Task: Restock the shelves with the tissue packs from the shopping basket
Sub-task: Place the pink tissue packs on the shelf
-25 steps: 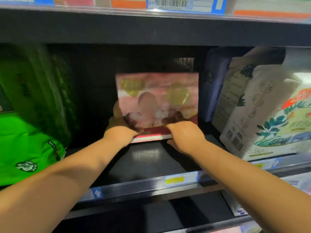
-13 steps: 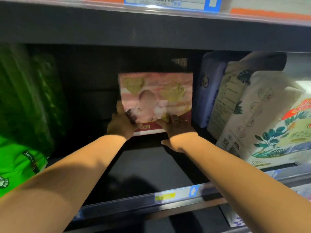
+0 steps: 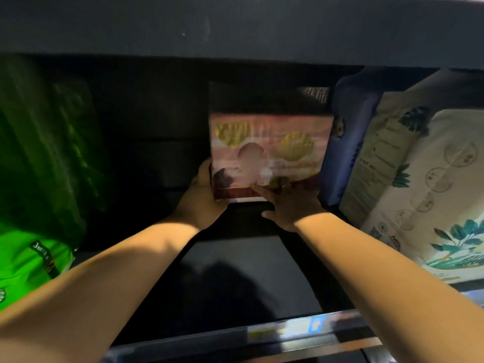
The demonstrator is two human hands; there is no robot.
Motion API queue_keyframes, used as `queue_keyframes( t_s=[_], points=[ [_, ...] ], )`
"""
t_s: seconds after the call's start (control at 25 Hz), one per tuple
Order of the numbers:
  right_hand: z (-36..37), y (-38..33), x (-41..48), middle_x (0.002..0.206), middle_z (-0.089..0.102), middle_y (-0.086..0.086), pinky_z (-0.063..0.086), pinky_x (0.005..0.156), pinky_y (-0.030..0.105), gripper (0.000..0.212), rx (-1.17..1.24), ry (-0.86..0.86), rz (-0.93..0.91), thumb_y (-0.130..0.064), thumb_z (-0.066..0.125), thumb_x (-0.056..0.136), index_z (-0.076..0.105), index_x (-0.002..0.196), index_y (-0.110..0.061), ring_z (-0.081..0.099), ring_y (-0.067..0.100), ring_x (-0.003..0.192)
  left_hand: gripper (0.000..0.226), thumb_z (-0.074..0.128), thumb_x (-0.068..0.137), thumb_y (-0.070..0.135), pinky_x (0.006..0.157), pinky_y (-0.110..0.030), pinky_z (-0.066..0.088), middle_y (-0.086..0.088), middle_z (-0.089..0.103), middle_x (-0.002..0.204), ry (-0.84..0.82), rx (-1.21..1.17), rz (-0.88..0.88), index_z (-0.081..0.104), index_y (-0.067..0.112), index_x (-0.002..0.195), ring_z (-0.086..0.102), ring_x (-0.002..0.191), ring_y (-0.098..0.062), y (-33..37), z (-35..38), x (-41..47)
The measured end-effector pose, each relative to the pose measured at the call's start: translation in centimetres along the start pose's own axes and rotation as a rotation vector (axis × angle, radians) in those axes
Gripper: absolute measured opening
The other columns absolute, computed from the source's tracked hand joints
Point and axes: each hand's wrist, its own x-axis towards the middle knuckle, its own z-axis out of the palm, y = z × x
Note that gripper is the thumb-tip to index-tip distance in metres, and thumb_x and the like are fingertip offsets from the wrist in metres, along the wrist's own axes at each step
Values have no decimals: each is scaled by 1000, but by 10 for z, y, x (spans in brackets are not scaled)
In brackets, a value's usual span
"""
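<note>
A pink tissue pack with gold lettering stands upright deep on the dark shelf, its right side close to a blue pack. My left hand grips the pack's lower left corner, thumb up along its left edge. The fingers of my right hand lie stretched against the lower right of the pack's front, with the thumb held apart below. The shopping basket is out of view.
Green packs fill the shelf's left side. White leaf-printed packs crowd the right. The shelf above hangs low overhead. A price-label rail runs along the front edge. A dark gap lies left of the pink pack.
Both hands have pushed the pink pack deeper and to the right, toward the blue pack. The camera has moved closer, and my arms reach further in.
</note>
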Motion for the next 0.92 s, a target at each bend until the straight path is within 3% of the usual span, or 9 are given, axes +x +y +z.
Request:
queue_keyframes(
  t_s=[0.12, 0.28, 0.4, 0.52, 0.6, 0.8, 0.92],
  points=[
    [0, 8, 6, 160, 13, 9, 31, 107, 61, 67, -4, 20, -48, -58, 38, 96, -10, 142, -61, 32, 42, 135, 99, 76, 67, 33, 102, -45, 44, 2, 45, 138, -12, -10, 38, 13, 55, 141, 52, 122, -18, -5, 6, 1],
    [3, 19, 11, 155, 15, 11, 39, 103, 52, 68, -22, 67, -115, -56, 40, 97, -6, 145, -57, 34, 40, 133, 109, 74, 69, 12, 99, -27, 35, -5, 35, 140, -32, 59, -14, 5, 40, 149, 41, 114, -9, -3, 10, 6],
    [6, 23, 12, 150, 18, 11, 41, 101, 50, 69, -26, 84, -130, -57, 42, 96, -5, 146, -56, 35, 39, 129, 112, 76, 55, 32, 107, -39, 39, -2, 35, 141, -39, -4, 20, 12, 41, 146, 43, 127, -16, -1, 10, 9],
    [3, 24, 12, 152, 16, 12, 38, 104, 49, 68, -18, 60, -140, -55, 43, 97, -3, 147, -55, 32, 40, 133, 117, 77, 60, 24, 112, -39, 33, 3, 30, 142, -97, 26, -1, 2, 45, 147, 38, 129, -13, -1, 7, 8],
    [0, 24, 9, 155, 12, 13, 36, 107, 50, 68, 9, 22, -129, -54, 44, 97, -1, 148, -55, 29, 42, 136, 121, 75, 58, 24, 110, -45, 36, 1, 34, 144, -145, 72, 29, -6, 56, 142, 40, 131, -16, 0, 1, 6],
    [-5, 10, -1, 162, 6, 9, 35, 109, 52, 71, 61, -68, -47, -59, 43, 94, -3, 148, -52, 26, 41, 141, 91, 71, 71, 33, 102, -43, 45, -2, 49, 137, -182, 306, 4, 16, 48, 143, 53, 120, -21, 16, -28, -8],
    [-14, -6, -20, 163, 3, 4, 32, 111, 53, 68, 52, -70, 10, -63, 39, 94, 9, 152, -44, 20, 38, 144, 86, 67, 82, 35, 97, -38, 47, -10, 42, 138, -250, 639, 13, 13, 41, 149, 54, 116, -29, 26, -34, -28]
  ],
)
